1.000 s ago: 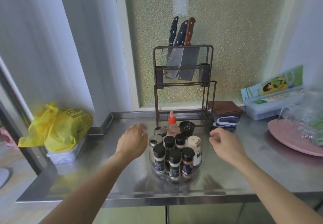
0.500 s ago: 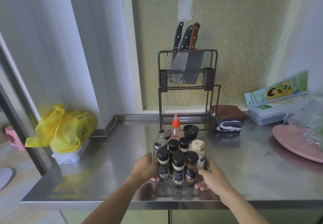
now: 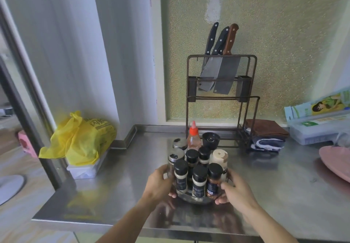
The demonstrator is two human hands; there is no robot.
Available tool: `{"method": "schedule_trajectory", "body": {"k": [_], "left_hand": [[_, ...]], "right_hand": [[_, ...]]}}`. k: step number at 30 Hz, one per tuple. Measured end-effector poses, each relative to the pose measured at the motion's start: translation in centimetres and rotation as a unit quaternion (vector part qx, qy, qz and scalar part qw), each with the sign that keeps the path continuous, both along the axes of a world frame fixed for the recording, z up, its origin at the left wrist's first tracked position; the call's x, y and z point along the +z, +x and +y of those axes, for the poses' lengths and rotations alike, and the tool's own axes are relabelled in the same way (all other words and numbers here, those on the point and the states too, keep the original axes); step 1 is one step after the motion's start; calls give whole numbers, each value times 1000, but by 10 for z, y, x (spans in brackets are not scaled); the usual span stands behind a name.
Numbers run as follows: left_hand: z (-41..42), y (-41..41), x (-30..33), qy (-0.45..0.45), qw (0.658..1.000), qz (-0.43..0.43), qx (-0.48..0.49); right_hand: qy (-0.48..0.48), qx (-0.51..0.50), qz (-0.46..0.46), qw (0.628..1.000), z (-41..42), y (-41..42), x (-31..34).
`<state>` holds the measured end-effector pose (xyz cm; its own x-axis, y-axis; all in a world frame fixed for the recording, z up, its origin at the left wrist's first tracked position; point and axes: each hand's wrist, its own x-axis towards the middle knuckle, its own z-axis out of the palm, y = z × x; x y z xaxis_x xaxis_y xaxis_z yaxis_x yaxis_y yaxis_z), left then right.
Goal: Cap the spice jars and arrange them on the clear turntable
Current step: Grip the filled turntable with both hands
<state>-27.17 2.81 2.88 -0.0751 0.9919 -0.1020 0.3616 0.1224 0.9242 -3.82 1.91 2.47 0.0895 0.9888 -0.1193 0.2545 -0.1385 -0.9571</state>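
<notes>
The clear turntable (image 3: 191, 199) stands on the steel counter near its front edge, crowded with several capped spice jars. Three black-lidded jars (image 3: 198, 180) fill its front row, more black lids (image 3: 192, 157) stand behind, two silver-topped shakers (image 3: 176, 157) are at the left, and a cream-capped jar (image 3: 219, 157) is at the right. An orange-capped squeeze bottle (image 3: 194, 137) and a black grinder (image 3: 210, 140) stand at the back. My left hand (image 3: 160, 183) grips the turntable's left rim and my right hand (image 3: 235, 189) grips its right rim.
A metal knife rack (image 3: 221, 98) with three knives stands behind the turntable. Folded cloths (image 3: 265, 134) lie at its right, then a clear box (image 3: 318, 131) and a pink plate (image 3: 335, 161). A yellow bag (image 3: 79, 138) sits beyond the steel counter's (image 3: 123, 186) left edge.
Both hands came down from either side of the jars and closed on the turntable's rim. Since half a second ago they keep that grip and the view has drawn closer.
</notes>
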Motion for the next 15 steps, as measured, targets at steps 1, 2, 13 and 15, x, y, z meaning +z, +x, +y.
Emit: {"method": "schedule_trajectory", "body": {"k": [1, 2, 13, 15], "left_hand": [[1, -7, 4, 5, 1000, 1, 7], [3, -15, 7, 8, 1000, -1, 14], [60, -111, 20, 30, 993, 1, 115], [79, -123, 17, 28, 992, -4, 124]], "right_hand": [[1, 10, 1, 1000, 6, -7, 3], [2, 21, 2, 1000, 13, -15, 6], [-2, 123, -18, 992, 117, -122, 25], [3, 134, -31, 990, 142, -136, 24]]}}
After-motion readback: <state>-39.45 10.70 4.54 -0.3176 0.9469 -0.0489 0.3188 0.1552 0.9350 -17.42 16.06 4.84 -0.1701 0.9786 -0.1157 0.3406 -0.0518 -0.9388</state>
